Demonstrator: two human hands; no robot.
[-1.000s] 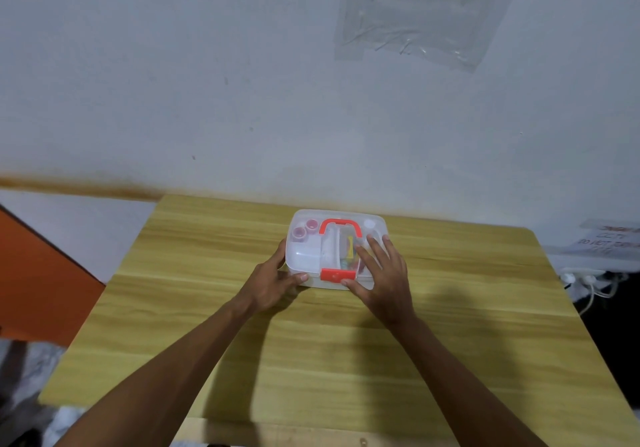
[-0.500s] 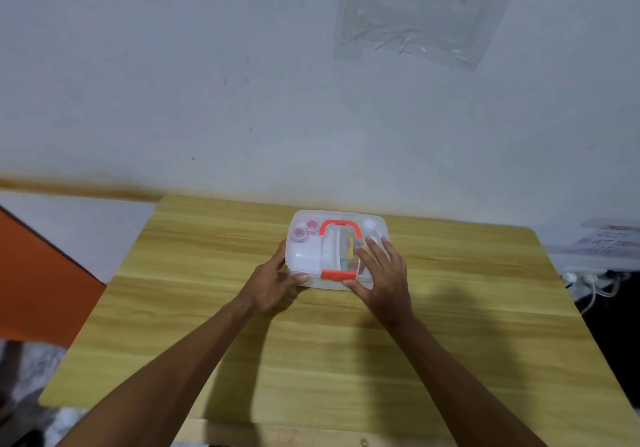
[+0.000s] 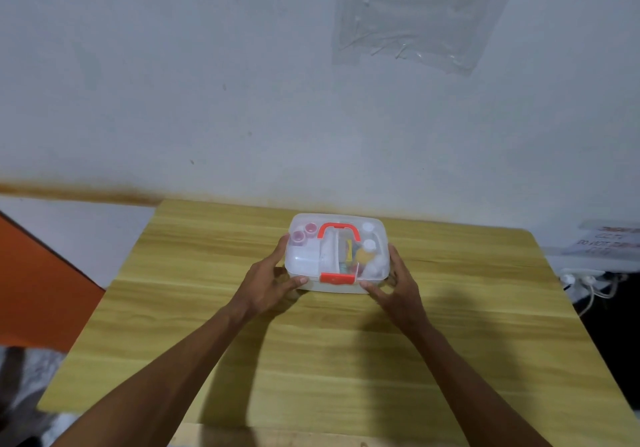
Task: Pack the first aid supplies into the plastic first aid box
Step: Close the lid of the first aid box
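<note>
Translucent round-cornered first aid box (image 3: 304,263) lies long-axis left-right on woodgrain counter (image 3: 346,360); left hand (image 3: 270,284) and right hand (image 3: 398,287) clasp its ends.

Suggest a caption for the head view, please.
Left hand and right hand grip the closed translucent plastic box on a wooden table.

A yellow wood-grain table (image 3: 346,360) stands against a pale wall (image 3: 173,83) bearing a clear plastic sheet (image 3: 419,14).

I am counting one box (image 3: 304,260), one left hand (image 3: 266,284), one right hand (image 3: 399,288). Two pink caps (image 3: 298,237), two white caps (image 3: 369,245) are showing.
</note>
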